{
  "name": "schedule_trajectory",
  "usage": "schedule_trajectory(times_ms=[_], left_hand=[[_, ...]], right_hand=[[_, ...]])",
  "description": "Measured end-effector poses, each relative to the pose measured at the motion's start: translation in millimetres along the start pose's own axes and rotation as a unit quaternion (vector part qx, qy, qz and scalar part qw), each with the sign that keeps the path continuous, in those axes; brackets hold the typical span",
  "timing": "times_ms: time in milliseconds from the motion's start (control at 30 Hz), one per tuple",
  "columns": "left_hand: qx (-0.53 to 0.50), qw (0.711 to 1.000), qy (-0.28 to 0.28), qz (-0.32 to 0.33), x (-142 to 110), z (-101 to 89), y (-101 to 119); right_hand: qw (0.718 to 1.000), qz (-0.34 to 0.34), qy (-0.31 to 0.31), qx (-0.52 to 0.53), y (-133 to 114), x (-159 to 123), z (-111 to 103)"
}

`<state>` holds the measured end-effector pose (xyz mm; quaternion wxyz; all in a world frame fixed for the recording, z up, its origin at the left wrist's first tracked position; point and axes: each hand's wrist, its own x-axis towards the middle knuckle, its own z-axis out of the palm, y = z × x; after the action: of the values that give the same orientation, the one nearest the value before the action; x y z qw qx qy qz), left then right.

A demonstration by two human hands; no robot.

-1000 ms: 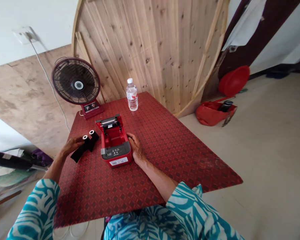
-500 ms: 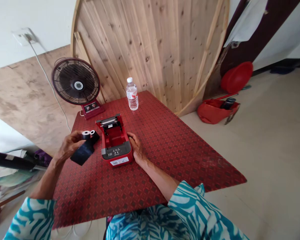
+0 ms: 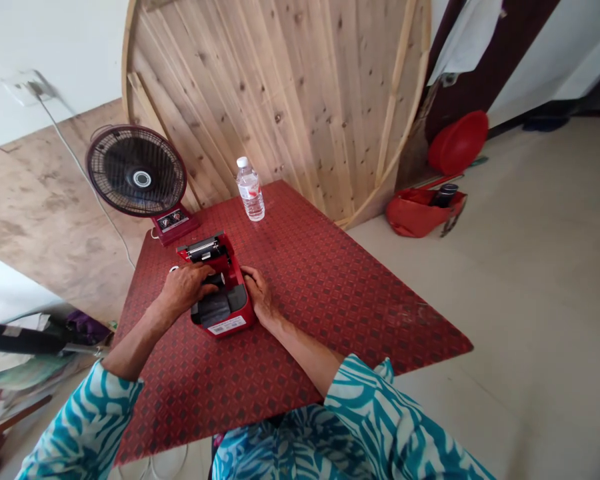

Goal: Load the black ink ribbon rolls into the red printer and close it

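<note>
A small red label printer (image 3: pixel 229 319) sits on the red patterned table (image 3: pixel 305 293) with its lid (image 3: pixel 203 248) standing open at the back. My left hand (image 3: pixel 184 288) is over the printer's open bay, closed on a black ribbon roll (image 3: pixel 213 303) whose dark film lies across the printer's front. A second white-cored spool (image 3: pixel 173 269) peeks out just left of the printer, behind my left hand. My right hand (image 3: pixel 258 297) presses against the printer's right side, fingers curled along it.
A maroon desk fan (image 3: pixel 139 179) stands at the table's back left, its cord running to a wall socket (image 3: pixel 26 87). A water bottle (image 3: pixel 250 189) stands at the back edge. A round wooden panel (image 3: pixel 280 93) leans behind. A red bag (image 3: pixel 420 212) and red basin (image 3: pixel 457 142) lie on the floor at right.
My left hand lifted the black ribbon roll from the table left of the printer and carried it right, over the printer's open bay. My right hand stayed on the printer's side.
</note>
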<state>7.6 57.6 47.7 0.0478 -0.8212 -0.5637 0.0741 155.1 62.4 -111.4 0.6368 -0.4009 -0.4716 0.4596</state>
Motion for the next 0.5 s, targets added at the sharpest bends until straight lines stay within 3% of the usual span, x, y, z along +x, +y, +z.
schedule_trajectory(times_ms=[200,367,500], left_hand=[[0.011,0.999,-0.045,-0.003,11,1.4,13],[-0.032,0.995,-0.085,0.031,35,19.1,1],[-0.077,0.991,-0.091,0.064,37,23.0,-9]], right_hand=[[1.0,-0.005,0.004,-0.004,1,0,1],[1.0,-0.003,0.011,-0.002,-1,0,2],[1.0,0.009,0.004,0.001,-2,0,0]])
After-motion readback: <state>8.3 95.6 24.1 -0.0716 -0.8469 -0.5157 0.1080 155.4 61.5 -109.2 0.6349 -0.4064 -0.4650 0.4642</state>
